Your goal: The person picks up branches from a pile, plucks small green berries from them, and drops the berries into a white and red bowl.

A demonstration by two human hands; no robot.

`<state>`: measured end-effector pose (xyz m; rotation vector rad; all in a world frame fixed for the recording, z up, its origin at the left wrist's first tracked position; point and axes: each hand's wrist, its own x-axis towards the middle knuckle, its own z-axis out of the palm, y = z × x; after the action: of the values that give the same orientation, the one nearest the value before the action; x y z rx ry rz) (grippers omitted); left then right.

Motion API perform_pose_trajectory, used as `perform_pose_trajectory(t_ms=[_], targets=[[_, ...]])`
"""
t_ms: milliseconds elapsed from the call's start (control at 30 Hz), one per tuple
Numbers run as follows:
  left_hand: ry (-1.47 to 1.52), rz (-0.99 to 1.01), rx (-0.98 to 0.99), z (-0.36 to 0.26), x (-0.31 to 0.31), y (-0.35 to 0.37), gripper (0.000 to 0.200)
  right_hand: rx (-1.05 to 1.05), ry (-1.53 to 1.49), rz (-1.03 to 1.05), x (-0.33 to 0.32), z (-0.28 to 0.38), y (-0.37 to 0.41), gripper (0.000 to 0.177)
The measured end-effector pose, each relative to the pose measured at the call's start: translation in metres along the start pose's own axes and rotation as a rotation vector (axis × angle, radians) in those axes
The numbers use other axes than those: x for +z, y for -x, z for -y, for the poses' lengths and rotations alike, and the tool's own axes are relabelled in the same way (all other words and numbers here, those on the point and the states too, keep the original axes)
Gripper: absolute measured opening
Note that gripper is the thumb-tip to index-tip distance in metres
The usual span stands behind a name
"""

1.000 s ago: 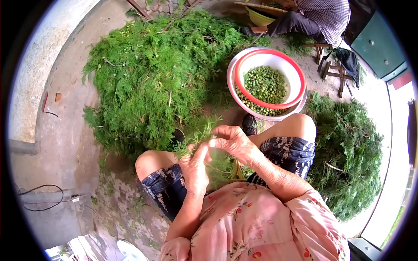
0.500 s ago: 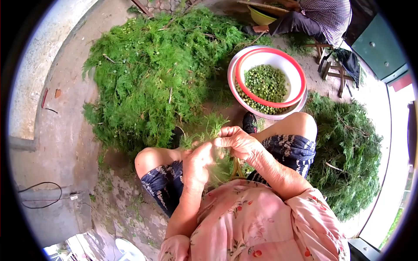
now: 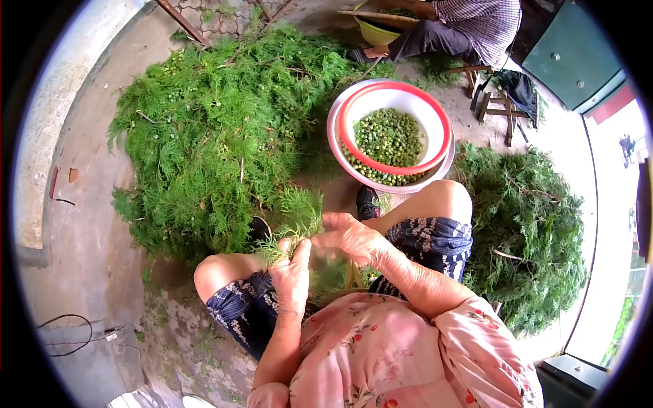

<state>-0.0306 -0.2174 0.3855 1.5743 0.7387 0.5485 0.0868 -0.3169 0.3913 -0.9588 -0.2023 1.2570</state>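
Note:
A feathery green sprig (image 3: 297, 212) is pinched in my left hand (image 3: 291, 272), its tips standing up above the thumb. Just right of it, my right hand (image 3: 350, 238) is blurred, and its fingertips are smeared by motion near the sprig. Beyond both hands, a white basin with a red rim (image 3: 445, 129) sits inside a wider pale basin (image 3: 333, 136). Small round green cones (image 3: 388, 138) lie in them. More green foliage shows below my hands, over my lap.
A big heap of green branches (image 3: 211, 136) lies at the left, a darker heap (image 3: 520, 238) at the right. Another person (image 3: 469, 27) sits at the top beside a yellow-green basin (image 3: 374, 32). A wooden stool (image 3: 503, 112) stands near a green cabinet (image 3: 571, 58).
My right hand has moved off the sprig slightly, its fingers now blurred. My left hand still grips the sprig. The whole view has shifted, with the basins and heaps appearing further left.

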Motion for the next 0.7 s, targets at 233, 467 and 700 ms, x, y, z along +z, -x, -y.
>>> perform_pose_trajectory(t_ms=[233, 467, 700], targets=[[-0.228, 0.014, -0.013, -0.005, -0.004, -0.005, 0.004, 0.032, -0.419, -0.091, -0.002, -0.028, -0.009, 0.007], [-0.322, 0.028, 0.154, 0.006, -0.002, -0.007, 0.004, -0.033, -0.359, -0.117, -0.004, -0.034, -0.008, 0.008], [-0.279, -0.174, 0.190, 0.041, -0.020, -0.033, 0.007, -0.111, -0.102, -0.220, 0.014, -0.028, 0.013, 0.006]])
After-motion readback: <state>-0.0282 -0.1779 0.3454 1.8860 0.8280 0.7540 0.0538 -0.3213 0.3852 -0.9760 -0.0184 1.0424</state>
